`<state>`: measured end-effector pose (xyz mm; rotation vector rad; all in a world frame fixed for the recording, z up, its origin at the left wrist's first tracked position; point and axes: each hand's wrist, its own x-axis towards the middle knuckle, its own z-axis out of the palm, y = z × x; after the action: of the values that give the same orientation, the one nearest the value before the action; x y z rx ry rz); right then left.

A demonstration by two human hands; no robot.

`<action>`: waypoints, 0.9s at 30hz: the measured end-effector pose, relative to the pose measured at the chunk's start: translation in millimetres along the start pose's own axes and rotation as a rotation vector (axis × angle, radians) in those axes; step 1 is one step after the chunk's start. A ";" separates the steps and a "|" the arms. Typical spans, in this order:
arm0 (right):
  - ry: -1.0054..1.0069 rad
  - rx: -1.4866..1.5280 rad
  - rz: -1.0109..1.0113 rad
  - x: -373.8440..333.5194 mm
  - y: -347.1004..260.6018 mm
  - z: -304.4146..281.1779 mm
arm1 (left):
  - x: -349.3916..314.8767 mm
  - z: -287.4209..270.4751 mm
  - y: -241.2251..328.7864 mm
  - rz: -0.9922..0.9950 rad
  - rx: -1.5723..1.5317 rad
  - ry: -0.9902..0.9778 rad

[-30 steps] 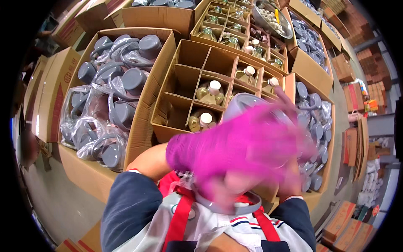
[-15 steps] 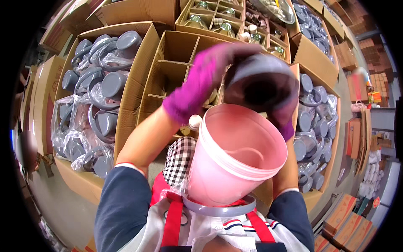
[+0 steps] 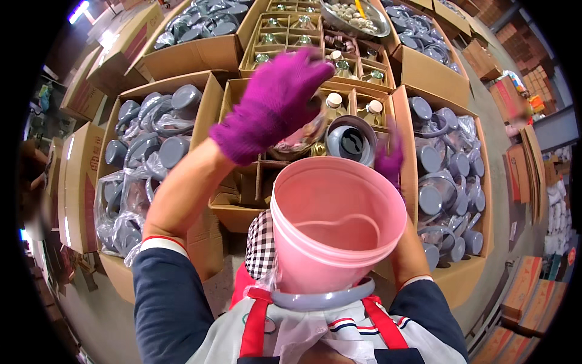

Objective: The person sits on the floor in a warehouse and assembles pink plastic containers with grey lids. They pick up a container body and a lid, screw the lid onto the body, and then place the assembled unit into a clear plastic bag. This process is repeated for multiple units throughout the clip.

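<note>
My left hand (image 3: 276, 100), in a purple knit glove, is above a divided carton (image 3: 227, 209). Its fingers are curled; whatever may be inside them is hidden. Beneath that hand is a rounded, clear-looking thing with a pinkish tint (image 3: 296, 142), partly covered. My right hand (image 3: 390, 159), also gloved in purple and slightly blurred, has its fingers stretched up beside a round grey plastic piece (image 3: 351, 143) with a dark opening. That piece sits among the dividers. Against my chest, a pink bucket (image 3: 321, 267) with a grey ring (image 3: 321, 301) at its base tilts forward, its inside showing.
White-capped glass bottles (image 3: 334, 108) stand in the carton's far compartments. Behind is another carton of bottles (image 3: 303, 39) with a metal bowl (image 3: 364, 24) on it. Boxes of grey lidded parts in plastic stand left (image 3: 142, 145) and right (image 3: 436, 182).
The grey piece has gone from raised between my hands down into the divided carton. My left hand has moved off it, up and left; my right hand is now upright beside it.
</note>
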<state>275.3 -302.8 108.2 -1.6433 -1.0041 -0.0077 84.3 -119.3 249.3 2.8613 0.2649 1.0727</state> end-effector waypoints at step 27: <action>-0.625 -0.777 -0.127 3.1 74.1 24.7 | -34.5 -60.1 4.3 0.251 -1.267 -0.695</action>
<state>309.9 -279.7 42.0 -2.3534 -1.7253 0.0374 19.8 -129.4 272.9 1.8706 -0.6060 0.0429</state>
